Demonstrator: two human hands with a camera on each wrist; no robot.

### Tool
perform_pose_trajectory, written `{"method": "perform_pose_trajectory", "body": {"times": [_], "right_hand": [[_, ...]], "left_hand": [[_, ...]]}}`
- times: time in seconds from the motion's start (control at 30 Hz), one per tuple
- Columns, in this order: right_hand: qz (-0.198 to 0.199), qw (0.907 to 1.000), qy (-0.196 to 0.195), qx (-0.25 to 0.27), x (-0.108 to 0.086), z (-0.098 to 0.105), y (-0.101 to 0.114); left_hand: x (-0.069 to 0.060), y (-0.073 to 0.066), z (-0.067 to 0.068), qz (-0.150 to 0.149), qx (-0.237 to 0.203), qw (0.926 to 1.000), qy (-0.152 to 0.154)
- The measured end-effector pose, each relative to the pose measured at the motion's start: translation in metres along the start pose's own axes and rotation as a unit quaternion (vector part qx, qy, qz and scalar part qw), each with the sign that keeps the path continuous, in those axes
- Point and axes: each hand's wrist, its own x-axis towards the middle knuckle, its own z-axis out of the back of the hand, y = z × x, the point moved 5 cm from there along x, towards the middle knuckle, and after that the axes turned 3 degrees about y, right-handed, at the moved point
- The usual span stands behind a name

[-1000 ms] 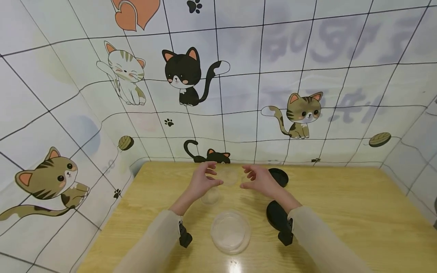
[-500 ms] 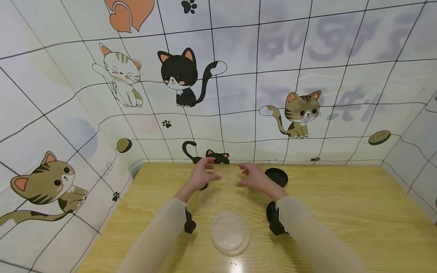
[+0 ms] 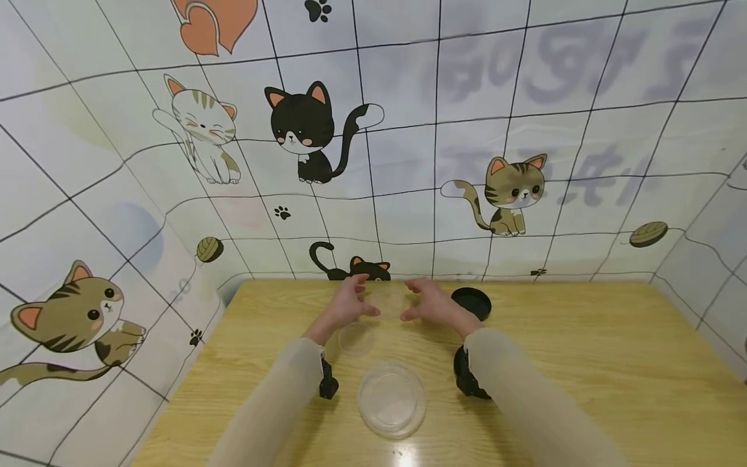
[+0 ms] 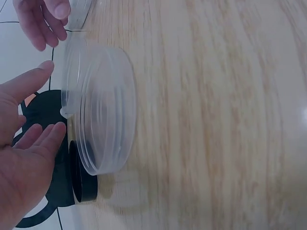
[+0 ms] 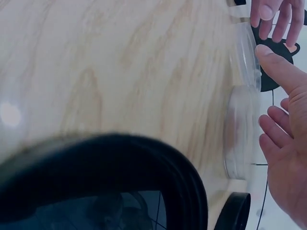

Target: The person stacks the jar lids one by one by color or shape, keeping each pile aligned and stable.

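Observation:
My left hand (image 3: 348, 303) and right hand (image 3: 433, 305) hover over the table's far edge, facing each other with a gap between. Their fingers are loosely bent and grip nothing. Between them stands a clear plastic round piece (image 3: 387, 301), its outline faint. A smaller clear round container (image 3: 356, 339) sits just in front of the left hand, and a larger one (image 3: 392, 400) lies nearer me. In the left wrist view, a black lid (image 4: 86, 179) stands beside a clear container (image 4: 109, 110), below my left fingers. The right wrist view has clear pieces (image 5: 238, 136) beside my right hand (image 5: 290, 124).
A black lid (image 3: 471, 302) lies behind the right wrist. Another black lid (image 3: 460, 363) is partly hidden by the right sleeve and wrist camera. The wooden table (image 3: 595, 376) meets a cat-printed backdrop (image 3: 408, 149) at its far edge.
Both hands have shifted slightly, and the right has come a little nearer the left. The head view has turned a little. The containers and lids look unmoved on the table.

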Motion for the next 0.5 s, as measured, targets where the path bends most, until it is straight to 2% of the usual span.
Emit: {"method": "perform_pose_trajectory", "body": {"times": [0.1,0.27,0.5], "right_hand": [[0.003,0.9999,0.008,-0.01,0.0,-0.005,0.001],[0.004,0.9996,0.007,-0.025,0.002,-0.009,0.0],[0.014,0.9983,0.009,-0.055,0.01,-0.008,0.0]], "left_hand": [[0.001,0.001,-0.006,-0.005,0.029,0.9994,0.016],[0.004,0.0,-0.014,-0.021,0.046,0.9983,0.03],[0.009,-0.002,-0.014,0.002,0.043,0.9989,0.019]]}}
